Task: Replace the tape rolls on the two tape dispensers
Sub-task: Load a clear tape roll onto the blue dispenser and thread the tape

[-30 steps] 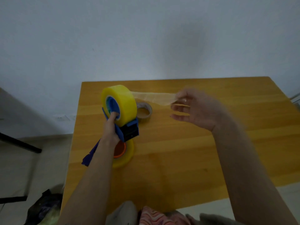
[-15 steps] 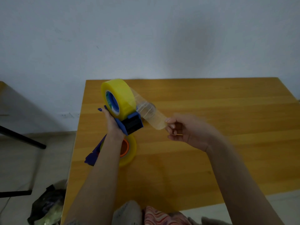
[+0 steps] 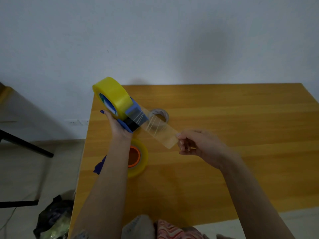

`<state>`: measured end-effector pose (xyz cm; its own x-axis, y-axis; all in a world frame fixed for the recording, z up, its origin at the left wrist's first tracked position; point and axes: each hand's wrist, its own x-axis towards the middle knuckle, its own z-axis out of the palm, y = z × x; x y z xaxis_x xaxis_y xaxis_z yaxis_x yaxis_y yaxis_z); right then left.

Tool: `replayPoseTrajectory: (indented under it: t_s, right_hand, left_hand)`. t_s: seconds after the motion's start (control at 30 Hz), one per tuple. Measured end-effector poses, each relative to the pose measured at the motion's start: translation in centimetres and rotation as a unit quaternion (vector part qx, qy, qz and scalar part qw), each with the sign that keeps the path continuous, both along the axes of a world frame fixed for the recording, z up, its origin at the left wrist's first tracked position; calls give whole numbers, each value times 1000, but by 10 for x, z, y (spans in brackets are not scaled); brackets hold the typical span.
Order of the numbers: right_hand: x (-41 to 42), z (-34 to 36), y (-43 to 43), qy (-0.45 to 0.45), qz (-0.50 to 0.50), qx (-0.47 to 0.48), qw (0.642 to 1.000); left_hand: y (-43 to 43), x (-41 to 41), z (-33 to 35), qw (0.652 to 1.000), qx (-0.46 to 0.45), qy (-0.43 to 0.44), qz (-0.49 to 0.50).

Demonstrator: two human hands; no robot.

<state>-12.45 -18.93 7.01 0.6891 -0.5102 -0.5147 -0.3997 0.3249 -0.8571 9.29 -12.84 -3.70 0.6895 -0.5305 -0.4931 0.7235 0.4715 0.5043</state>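
My left hand (image 3: 117, 125) holds a blue tape dispenser (image 3: 133, 116) up over the table's left edge, with a full yellow tape roll (image 3: 114, 96) mounted on it. A clear strip of tape (image 3: 158, 131) runs from the dispenser's front down to my right hand (image 3: 196, 144), which pinches its free end. A second yellow roll with an orange core (image 3: 138, 156) lies flat on the table under my left forearm. Beside it a second blue dispenser (image 3: 99, 166) pokes out, mostly hidden by my arm. A nearly empty tape core (image 3: 159, 114) lies behind the strip.
The wooden table (image 3: 224, 169) stands against a pale wall. On the floor to the left lie a dark plastic bag (image 3: 51, 219) and a black furniture leg (image 3: 25, 144). Patterned cloth (image 3: 172, 230) shows at the table's near edge.
My left hand lifted and tilted the dispenser toward the back left. The right hand pulled the strip longer, through the dispenser's front, and moved right and down.
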Motion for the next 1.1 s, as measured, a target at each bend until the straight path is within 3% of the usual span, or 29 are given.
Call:
replayPoseTrajectory:
  t_s: [0.2,0.47,1.1]
  right_hand:
    - [-4,-11,1,-29,42,-89,995]
    - [-9,-30,6,-40,56,-55,996]
    - [-3,-55,8,-15,84,-76,993]
  left_hand:
    - [1,0,6,999,-12,33,10]
    - [0,-3,12,999,-8,35,-9]
    - [-7,-11,31,997,-37,71,-12]
